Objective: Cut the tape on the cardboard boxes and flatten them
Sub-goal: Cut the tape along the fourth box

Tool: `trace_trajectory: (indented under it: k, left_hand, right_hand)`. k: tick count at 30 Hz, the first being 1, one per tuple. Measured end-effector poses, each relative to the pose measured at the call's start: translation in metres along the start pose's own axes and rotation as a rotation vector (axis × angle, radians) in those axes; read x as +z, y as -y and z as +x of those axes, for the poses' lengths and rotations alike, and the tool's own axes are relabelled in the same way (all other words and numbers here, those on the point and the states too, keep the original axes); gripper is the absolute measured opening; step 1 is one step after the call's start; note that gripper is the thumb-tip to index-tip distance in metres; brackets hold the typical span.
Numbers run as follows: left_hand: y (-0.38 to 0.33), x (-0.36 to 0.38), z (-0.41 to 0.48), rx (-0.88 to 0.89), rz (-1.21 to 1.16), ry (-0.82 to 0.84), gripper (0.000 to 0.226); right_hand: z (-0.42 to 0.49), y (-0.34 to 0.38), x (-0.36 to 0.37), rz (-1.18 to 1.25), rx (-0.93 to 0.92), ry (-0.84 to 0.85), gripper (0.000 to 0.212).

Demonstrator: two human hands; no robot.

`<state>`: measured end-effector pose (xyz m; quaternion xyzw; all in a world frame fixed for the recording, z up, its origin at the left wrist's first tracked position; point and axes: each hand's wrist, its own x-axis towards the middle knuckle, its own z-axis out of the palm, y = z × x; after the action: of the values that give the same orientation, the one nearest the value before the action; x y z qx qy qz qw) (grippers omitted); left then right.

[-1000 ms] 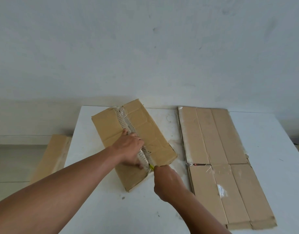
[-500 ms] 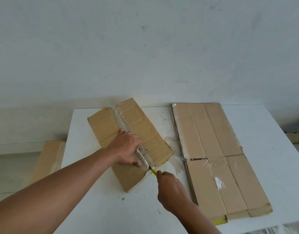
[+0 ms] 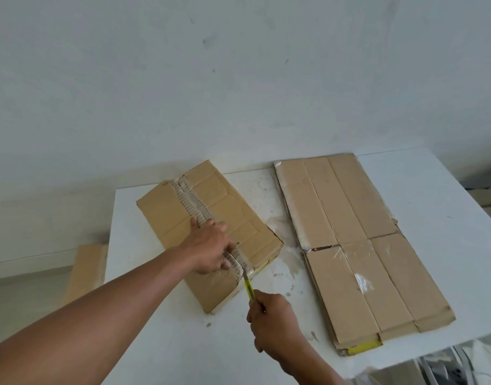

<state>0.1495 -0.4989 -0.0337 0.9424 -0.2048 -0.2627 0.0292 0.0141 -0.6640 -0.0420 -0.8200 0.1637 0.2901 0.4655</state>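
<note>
**A:** What are the hands doing?

**B:** Your left hand lies on the box, with the fingers curled over the ridged flap edge at the taped seam, gripping it. Your right hand is closed round a yellow cutter, and the blade tip touches the seam's near end.

**A:** How far along is the job?

**B:** Partway, I judge. At 3 o'clock from the box, a flattened stack lies on the tabletop; those look done. More cardboard sits beyond the tabletop's left edge, at 9 o'clock, and I cannot tell its state. The box under your hands is not yet flat. I cannot tell whether its tape is cut through.

**A:** Which way does it lie?

**B:** It lies left of centre. Its long axis and seam run from 5 o'clock, near you, to 11 o'clock. The cutter points along that line, toward 11.
</note>
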Motion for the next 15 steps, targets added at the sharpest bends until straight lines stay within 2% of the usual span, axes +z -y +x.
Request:
trace_trajectory:
  k: [5, 9, 12, 13, 15]
  left_hand:
    - [-0.005, -0.007, -0.004, 0.025, -0.111, -0.045, 0.023]
    - [-0.004, -0.019, -0.01, 0.013, -0.194, -0.074, 0.03]
    - [0.0, -0.031, -0.012, -0.076, -0.131, -0.052, 0.056]
    - [0.0, -0.034, -0.011, -0.116, -0.081, -0.045, 0.057]
    - [-0.006, -0.038, -0.009, -0.165, 0.099, -0.049, 0.035]
  right_hand:
    - [0.005, 0.002, 0.01, -0.056, -0.036, 0.001, 0.029]
    - [0.012, 0.001, 0.018, -0.465, -0.229, -0.127, 0.028]
    - [0.008, -0.002, 0.009, -0.745, -0.294, -0.264, 0.053]
    - [0.008, -0.006, 0.005, -0.791, -0.323, -0.301, 0.056]
    - [0.012, -0.015, -0.004, -0.827, -0.355, -0.32, 0.055]
